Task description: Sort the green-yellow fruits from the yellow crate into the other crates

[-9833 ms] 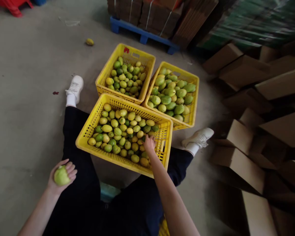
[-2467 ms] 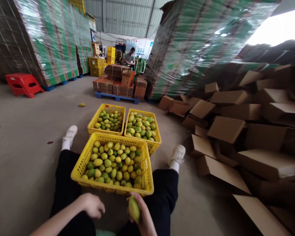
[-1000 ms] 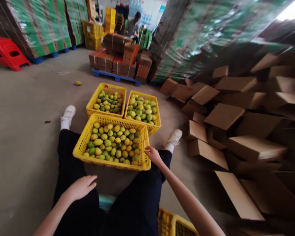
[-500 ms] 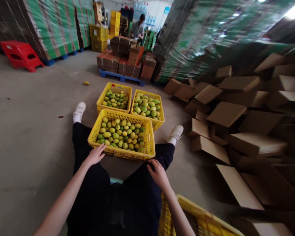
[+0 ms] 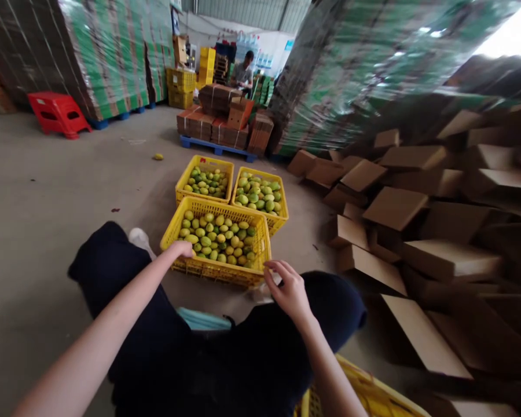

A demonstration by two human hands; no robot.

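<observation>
Yellow-green, lemon-like fruits [image 5: 223, 236] fill the front yellow crate [image 5: 226, 271], which stands on the floor before my bent legs. My left hand [image 5: 183, 249] is closed over the near rim at its left end, fingers mostly hidden on the inner side. At the near right corner hovers my right hand [image 5: 289, 284], thumb and fingers apart and loosely curved, fingertips close to the rim; whether they touch it I cannot tell. Behind stand a left rear crate [image 5: 182, 194] and a right rear crate [image 5: 282, 223], both holding similar fruit.
Flattened and open cardboard boxes [image 5: 395, 208] are heaped on the right. Another yellow crate [image 5: 373, 388] sits beside my right hip. One fruit [image 5: 157, 156] lies on the floor. A red stool [image 5: 58, 113], a loaded blue pallet [image 5: 217, 147] and a seated person [image 5: 243, 72] are farther back.
My legs have bent and drawn in from their stretched position. The left hand has moved forward over the crate's rim, and the right hand has risen to its corner. The view has tilted up slightly.
</observation>
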